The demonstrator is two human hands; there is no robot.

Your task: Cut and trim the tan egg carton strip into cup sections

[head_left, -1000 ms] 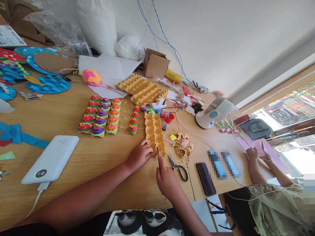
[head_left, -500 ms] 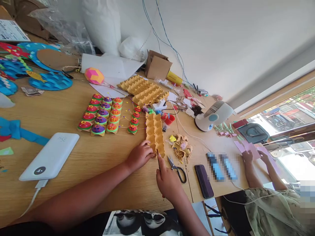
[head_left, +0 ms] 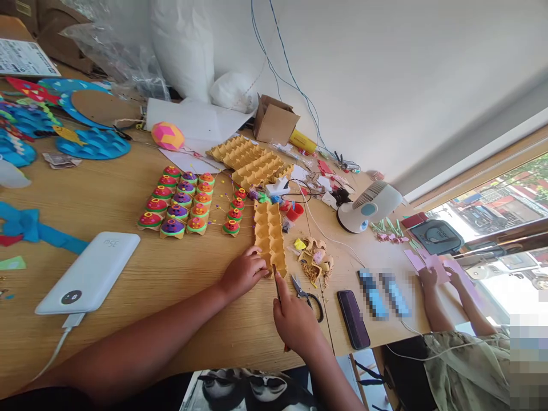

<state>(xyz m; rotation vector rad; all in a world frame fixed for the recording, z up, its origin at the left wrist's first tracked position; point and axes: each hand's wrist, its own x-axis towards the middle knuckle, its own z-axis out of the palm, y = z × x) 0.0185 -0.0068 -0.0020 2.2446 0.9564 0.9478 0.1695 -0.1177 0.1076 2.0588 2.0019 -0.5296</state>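
Right hand (head_left: pixel 297 319): clasped round slim dark tool (head_left: pixel 276 281) (kind unclear), tip at near end of egg-tray strip (head_left: pixel 269 231), on bench (head_left: pixel 192 262). Left hand (head_left: pixel 244 273): on near-left edge, pinching or pressing, we cannot tell. We should steady strip, fingers clear of tip.

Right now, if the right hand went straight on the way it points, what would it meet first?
Most likely the near end of the yellow egg-tray strip, just ahead of the right hand, though depth leaves any gap unclear.
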